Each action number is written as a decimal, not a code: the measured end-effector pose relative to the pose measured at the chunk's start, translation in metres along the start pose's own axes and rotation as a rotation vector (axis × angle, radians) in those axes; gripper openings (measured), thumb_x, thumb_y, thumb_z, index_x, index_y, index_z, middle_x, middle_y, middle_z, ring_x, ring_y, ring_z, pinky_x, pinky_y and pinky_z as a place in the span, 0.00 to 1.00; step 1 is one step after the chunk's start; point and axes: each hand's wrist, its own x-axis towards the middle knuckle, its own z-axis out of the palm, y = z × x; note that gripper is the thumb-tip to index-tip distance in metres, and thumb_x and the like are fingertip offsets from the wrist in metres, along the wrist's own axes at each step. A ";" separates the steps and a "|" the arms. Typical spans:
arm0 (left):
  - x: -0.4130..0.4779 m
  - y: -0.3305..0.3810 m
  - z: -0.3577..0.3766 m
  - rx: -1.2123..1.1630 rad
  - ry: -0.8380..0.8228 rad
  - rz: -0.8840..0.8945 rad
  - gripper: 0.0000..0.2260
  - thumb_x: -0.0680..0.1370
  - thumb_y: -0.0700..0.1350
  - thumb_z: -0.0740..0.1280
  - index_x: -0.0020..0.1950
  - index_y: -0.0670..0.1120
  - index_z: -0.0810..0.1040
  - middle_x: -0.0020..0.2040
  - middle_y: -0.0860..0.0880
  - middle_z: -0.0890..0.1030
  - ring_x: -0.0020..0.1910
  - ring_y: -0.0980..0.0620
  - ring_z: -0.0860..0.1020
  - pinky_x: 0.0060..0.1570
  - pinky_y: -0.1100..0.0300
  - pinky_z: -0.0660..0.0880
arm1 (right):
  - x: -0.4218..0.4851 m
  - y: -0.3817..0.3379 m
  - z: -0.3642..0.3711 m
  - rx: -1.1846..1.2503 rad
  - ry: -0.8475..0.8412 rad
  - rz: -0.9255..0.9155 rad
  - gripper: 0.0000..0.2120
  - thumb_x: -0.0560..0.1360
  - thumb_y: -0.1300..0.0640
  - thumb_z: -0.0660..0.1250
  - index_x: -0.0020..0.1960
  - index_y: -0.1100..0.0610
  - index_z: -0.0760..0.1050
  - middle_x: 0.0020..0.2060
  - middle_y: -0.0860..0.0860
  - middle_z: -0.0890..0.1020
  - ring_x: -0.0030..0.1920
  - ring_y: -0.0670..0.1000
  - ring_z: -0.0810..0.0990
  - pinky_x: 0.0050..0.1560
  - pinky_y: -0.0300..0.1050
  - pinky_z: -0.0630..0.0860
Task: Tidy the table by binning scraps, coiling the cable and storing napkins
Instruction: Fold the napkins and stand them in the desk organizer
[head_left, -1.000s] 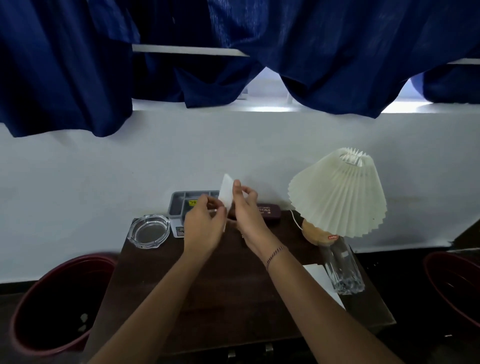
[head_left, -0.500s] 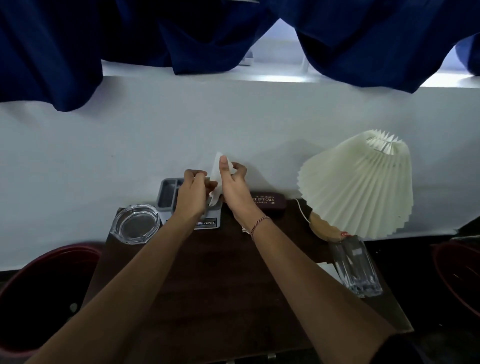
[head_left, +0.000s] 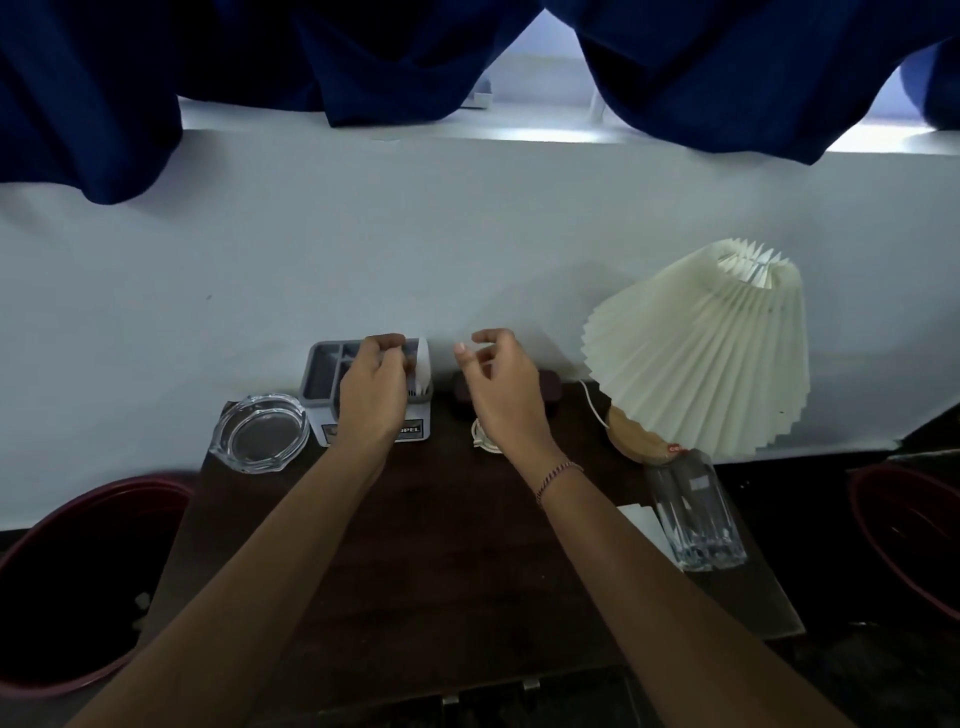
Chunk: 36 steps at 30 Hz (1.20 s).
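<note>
The left hand (head_left: 373, 387) reaches far over the grey organizer (head_left: 324, 375) at the table's (head_left: 426, 545) far edge, its fingers curled down beside a white napkin (head_left: 423, 366). Whether they pinch the napkin or only touch it, I cannot tell. The napkin stands upright in the organizer's right compartment, thin and folded, its top edge above the rim. The right hand (head_left: 501, 387) hovers just right of the organizer, fingers loosely curled and apart, holding nothing. Beneath its wrist a coiled white cable (head_left: 482, 440) lies on the dark table. A glass ashtray (head_left: 260, 434) sits left of the organizer; a pleated lamp (head_left: 701, 353) stands far right.
</note>
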 end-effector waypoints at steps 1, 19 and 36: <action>-0.004 0.000 0.001 -0.023 0.018 0.000 0.10 0.74 0.42 0.55 0.49 0.53 0.74 0.53 0.43 0.81 0.56 0.45 0.78 0.62 0.46 0.72 | -0.006 0.004 -0.008 -0.079 -0.004 -0.018 0.13 0.77 0.53 0.62 0.58 0.59 0.72 0.50 0.53 0.78 0.46 0.47 0.76 0.46 0.39 0.72; -0.119 -0.048 0.042 0.159 -0.061 -0.019 0.10 0.75 0.41 0.64 0.55 0.46 0.75 0.43 0.47 0.82 0.42 0.49 0.77 0.49 0.56 0.74 | -0.109 0.095 -0.067 -0.956 -0.218 0.175 0.19 0.72 0.67 0.65 0.60 0.61 0.64 0.57 0.59 0.74 0.57 0.56 0.76 0.52 0.46 0.76; -0.109 -0.063 0.022 0.094 -0.127 -0.211 0.18 0.73 0.34 0.65 0.63 0.39 0.70 0.55 0.42 0.78 0.53 0.47 0.76 0.54 0.56 0.71 | -0.105 0.067 -0.036 -0.241 -0.268 0.192 0.16 0.68 0.61 0.70 0.50 0.56 0.64 0.44 0.53 0.77 0.46 0.54 0.77 0.43 0.44 0.70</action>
